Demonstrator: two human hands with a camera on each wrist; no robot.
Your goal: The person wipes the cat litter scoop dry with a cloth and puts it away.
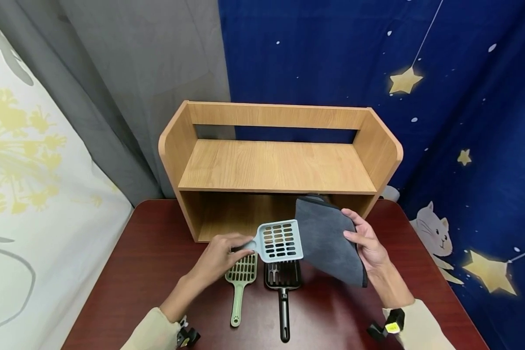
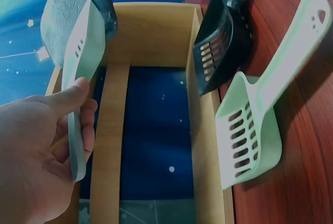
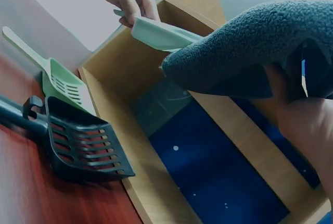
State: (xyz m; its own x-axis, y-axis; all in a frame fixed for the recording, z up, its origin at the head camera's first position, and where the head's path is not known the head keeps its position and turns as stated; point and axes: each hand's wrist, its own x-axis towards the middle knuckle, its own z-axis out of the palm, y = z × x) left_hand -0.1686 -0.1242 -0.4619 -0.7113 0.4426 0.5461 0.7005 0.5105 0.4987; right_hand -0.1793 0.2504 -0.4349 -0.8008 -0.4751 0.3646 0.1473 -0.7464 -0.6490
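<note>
My left hand (image 1: pixel 220 253) pinches the handle of a light blue slotted litter scoop (image 1: pixel 281 241) between thumb and fingers, holding it up in front of the wooden shelf. In my right hand (image 1: pixel 371 245) is a dark grey cloth (image 1: pixel 325 238), gripped at its right edge. The cloth's left side meets or overlaps the scoop's head; the right wrist view shows its fuzzy face (image 3: pixel 244 44). Below my hands lie a green litter scoop (image 1: pixel 237 299) and, to its right, a black litter scoop (image 1: pixel 284 311), both with handles toward me. The blue scoop partly hides the black scoop's head.
A two-tier wooden shelf (image 1: pixel 280 165) stands at the back of the dark red table (image 1: pixel 157 277). Behind it hang a grey curtain (image 1: pixel 144 73) and a blue star-patterned curtain (image 1: pixel 323 58). A white patterned cloth (image 1: pixel 39 233) hangs at the left.
</note>
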